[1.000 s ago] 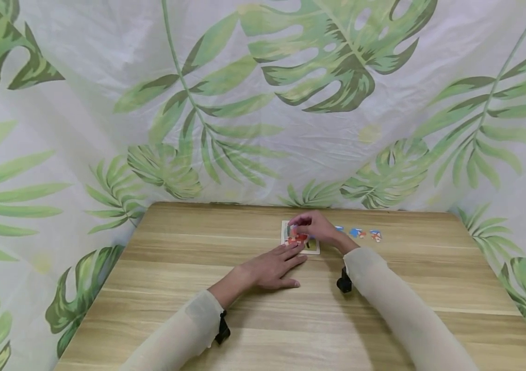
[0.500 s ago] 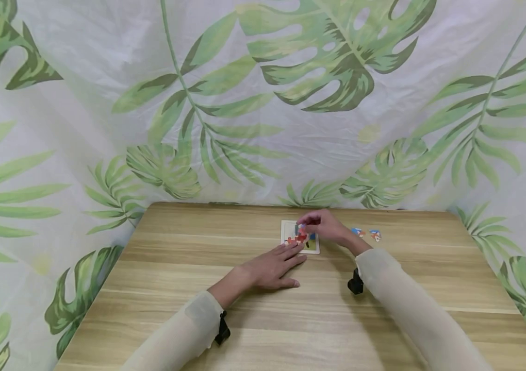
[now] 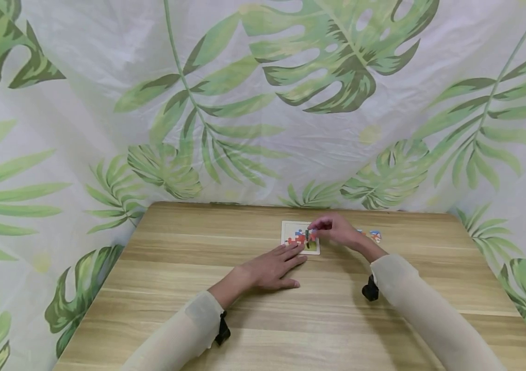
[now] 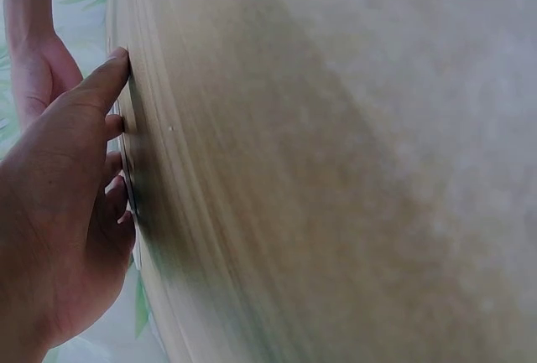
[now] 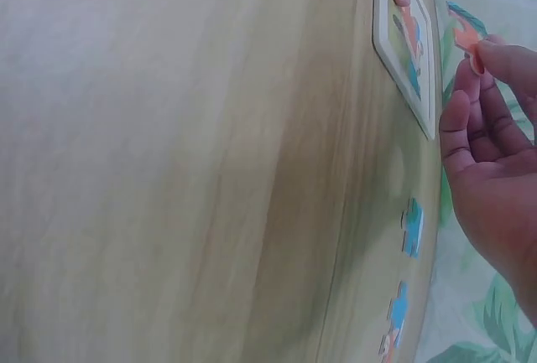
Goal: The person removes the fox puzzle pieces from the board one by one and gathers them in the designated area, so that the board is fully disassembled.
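1. Piece: pinched by the right hand, over the board toward three o'clock; likely light, stiff, thin, best held by its edges.
2. Left hand: fingers straight, resting at the board's six o'clock.
3. Loose pieces: three o'clock, on the worktop.

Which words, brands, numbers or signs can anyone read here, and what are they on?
None that I can read.
Puzzle board: coloured picture areas; any lettering is too small to read.
Puzzle piece pinched in the right hand: no lettering discernible.
Loose pieces: too blurred to tell.
Black wrist devices: too small and dark.
Backdrop: printed leaves, no lettering visible.
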A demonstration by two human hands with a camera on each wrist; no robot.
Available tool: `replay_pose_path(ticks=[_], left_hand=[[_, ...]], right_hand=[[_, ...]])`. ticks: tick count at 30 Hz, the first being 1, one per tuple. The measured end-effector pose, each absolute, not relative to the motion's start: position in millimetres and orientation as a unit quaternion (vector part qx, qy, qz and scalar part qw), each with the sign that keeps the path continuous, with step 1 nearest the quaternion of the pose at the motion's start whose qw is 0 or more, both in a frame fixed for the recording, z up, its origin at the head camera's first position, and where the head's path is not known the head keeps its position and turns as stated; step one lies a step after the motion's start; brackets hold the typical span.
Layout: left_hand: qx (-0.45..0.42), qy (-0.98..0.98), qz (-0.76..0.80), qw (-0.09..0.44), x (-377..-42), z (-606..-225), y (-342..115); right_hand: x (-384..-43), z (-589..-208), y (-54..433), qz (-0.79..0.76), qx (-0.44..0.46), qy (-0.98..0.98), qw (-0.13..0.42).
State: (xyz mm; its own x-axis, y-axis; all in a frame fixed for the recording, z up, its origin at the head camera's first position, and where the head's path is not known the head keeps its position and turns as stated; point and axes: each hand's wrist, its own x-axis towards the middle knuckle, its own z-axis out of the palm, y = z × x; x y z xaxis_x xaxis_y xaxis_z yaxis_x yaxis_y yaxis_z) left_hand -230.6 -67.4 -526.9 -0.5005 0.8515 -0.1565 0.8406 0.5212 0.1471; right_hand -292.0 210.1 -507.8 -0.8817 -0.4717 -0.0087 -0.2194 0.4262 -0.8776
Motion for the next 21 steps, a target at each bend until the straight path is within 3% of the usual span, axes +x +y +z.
replay_pose_path(ticks=[21], left_hand=[[0.486,0.867,0.028,0.106,-230,-528,-66]], right_hand=[[-272,-507,255,-0.471,-0.19,0.849,0.146]])
